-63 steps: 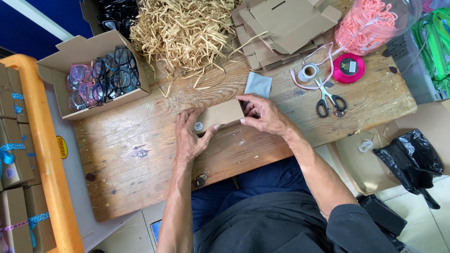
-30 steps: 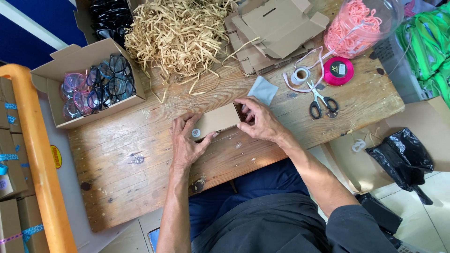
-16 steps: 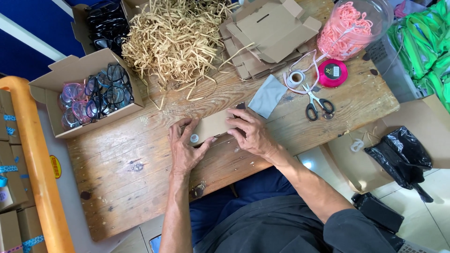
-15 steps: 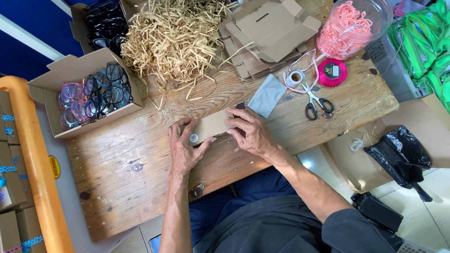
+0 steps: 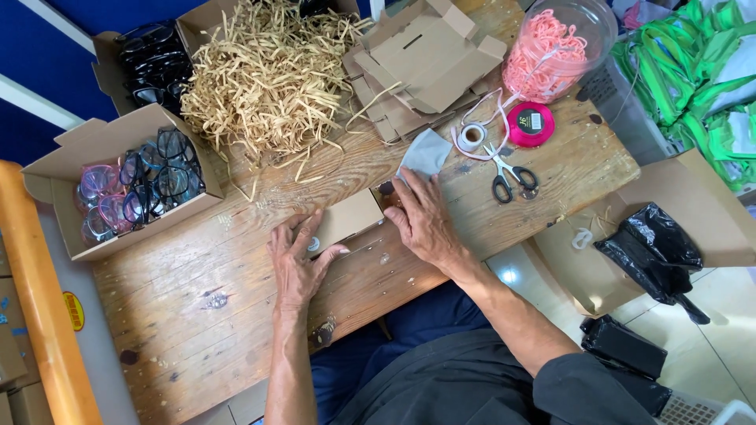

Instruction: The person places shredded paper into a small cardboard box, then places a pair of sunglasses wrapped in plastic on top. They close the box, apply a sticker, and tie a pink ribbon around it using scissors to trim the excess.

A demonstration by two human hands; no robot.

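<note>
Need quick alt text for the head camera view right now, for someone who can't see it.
Both hands rest on a small brown cardboard box on a wooden table: left hand at one end, right hand at the other. Behind lie paper shred, scissors and a box of eyeglasses.

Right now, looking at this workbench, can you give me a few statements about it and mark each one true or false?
1. Both hands, left hand and right hand, rest on a small cardboard box. True.
2. The scissors are in the right hand. False: they lie on the table, untouched.
3. The open carton at the left holds glasses. True.
4. The jar holds blue string. False: its contents are pink.
5. A pile of paper shreds lies behind the box. True.
</note>
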